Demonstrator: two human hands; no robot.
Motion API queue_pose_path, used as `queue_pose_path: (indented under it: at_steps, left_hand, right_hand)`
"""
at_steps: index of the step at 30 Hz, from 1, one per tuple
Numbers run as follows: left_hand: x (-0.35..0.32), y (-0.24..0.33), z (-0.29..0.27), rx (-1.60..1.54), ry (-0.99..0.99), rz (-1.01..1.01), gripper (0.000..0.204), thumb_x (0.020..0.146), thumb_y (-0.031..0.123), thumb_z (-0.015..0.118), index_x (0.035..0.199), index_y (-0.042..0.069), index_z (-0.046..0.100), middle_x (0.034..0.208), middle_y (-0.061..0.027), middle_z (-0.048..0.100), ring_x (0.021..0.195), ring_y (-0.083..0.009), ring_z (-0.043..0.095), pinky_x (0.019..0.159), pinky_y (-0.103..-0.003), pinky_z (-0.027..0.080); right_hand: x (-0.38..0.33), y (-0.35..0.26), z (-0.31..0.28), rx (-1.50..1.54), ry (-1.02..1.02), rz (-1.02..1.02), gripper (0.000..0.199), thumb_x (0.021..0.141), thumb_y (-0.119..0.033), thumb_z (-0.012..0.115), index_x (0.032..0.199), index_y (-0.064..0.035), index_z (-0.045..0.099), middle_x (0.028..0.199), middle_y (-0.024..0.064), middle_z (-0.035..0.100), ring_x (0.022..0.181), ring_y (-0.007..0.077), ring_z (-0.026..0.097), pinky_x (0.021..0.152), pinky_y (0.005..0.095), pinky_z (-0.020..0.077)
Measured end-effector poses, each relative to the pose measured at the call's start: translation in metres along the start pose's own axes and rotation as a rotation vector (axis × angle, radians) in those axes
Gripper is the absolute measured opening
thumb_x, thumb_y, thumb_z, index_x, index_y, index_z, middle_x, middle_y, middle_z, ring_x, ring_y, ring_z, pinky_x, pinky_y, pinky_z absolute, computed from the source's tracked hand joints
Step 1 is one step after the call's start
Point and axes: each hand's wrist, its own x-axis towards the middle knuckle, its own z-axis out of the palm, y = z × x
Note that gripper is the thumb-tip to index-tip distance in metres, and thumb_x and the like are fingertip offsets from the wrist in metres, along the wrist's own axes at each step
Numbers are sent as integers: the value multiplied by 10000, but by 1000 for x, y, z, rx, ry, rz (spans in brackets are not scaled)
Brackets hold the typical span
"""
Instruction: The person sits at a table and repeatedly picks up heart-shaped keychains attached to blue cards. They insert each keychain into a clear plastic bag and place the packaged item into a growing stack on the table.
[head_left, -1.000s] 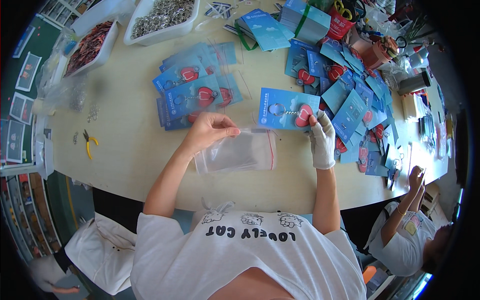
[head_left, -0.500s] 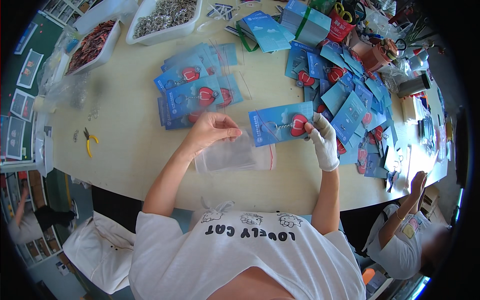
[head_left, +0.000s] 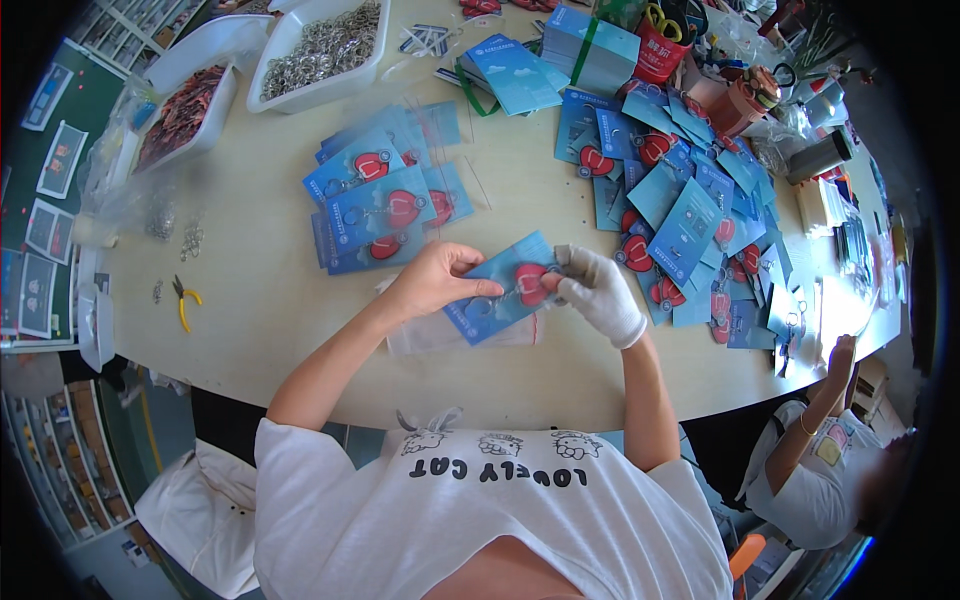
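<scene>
A blue card (head_left: 487, 312) with a red keychain (head_left: 530, 284) on it is tilted between my hands, low over the table. My bare left hand (head_left: 437, 283) pinches its left end, thumb on top. My right hand (head_left: 602, 298), in a white glove with some fingertips bare, grips its upper right end. Whether a bag covers any of the card, I cannot tell. Below my hands lie clear plastic bags (head_left: 415, 338), partly hidden by the card. Beyond my left hand, several similar cards with red keychains (head_left: 345, 225) are stacked, some in clear bags.
A large heap of blue cards with keychains (head_left: 684, 235) spreads on the right. White bins of metal rings (head_left: 318, 95) and dark red pieces (head_left: 215, 125) stand at the back left. Yellow-handled pliers (head_left: 184, 305) lie left. Another person (head_left: 815, 480) sits at far right.
The card has moved left and down and turned at a slant. My left hand has come over from the bags and now grips its left end.
</scene>
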Motion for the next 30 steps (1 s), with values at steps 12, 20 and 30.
queue_pose_path:
  at_steps: [12,20,30]
  left_hand:
    - [-2,5,14,-74,-37,-34,213,825,60,726,996,-42,648,902,-87,707,834,-88,655,729,-217,517]
    - [-11,41,19,193,-73,-50,246,802,-3,703,1040,-16,643,891,-60,699,793,-103,650,735,-216,511]
    - [18,49,-102,813,514,193,384,786,83,720,1141,1,598,1103,-164,633,1047,-287,600,915,-369,462]
  right_hand:
    - [-14,-4,16,-377,37,-300,132,685,-1,681,816,-11,689,881,79,674,728,189,656,669,301,516]
    - [-22,-17,9,-602,-14,-661,134,666,-87,751,794,-96,712,858,60,656,798,256,620,707,364,496]
    - [-30,25,-76,-1539,988,-220,694,709,-244,769,1288,6,478,1278,175,520,1156,335,503,881,399,466]
